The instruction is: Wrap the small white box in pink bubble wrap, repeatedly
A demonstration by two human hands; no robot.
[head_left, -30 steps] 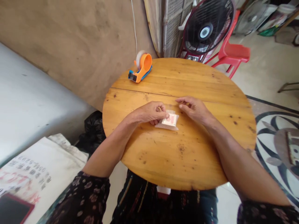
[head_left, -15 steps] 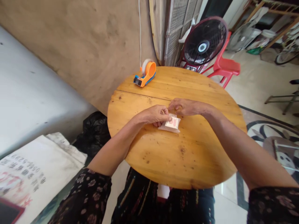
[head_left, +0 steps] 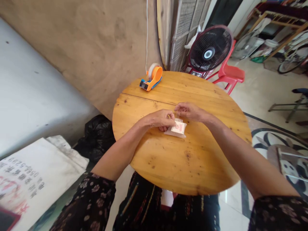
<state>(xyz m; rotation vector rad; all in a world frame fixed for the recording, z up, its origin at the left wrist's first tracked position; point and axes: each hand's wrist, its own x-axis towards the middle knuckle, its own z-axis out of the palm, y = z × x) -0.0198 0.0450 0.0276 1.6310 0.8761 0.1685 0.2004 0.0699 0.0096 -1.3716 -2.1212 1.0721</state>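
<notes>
A small whitish packet (head_left: 174, 132), seemingly bubble wrap, lies on the round wooden table (head_left: 187, 173). On top of it sits a white card with reddish print (head_left: 179, 127). My left hand (head_left: 166, 119) is closed at the packet's left end, its thumb pressing on the card's edge and the other fingers curled beside it. Just beyond the packet's far side, my right hand (head_left: 187, 111) hovers with loosely curved fingers, thumb a little apart from them. I see nothing held in it.
An orange and blue tape dispenser (head_left: 152, 78) with a roll stands at the table's far left. Behind the table are a fan (head_left: 209, 53) and a red chair (head_left: 231, 75). A black plastic bag (head_left: 96, 139) and a white printed sack (head_left: 43, 173) lie at left.
My right hand's fingers have loosened and lifted slightly from the packet's far edge. My left hand keeps its hold. The view has shifted slightly.
</notes>
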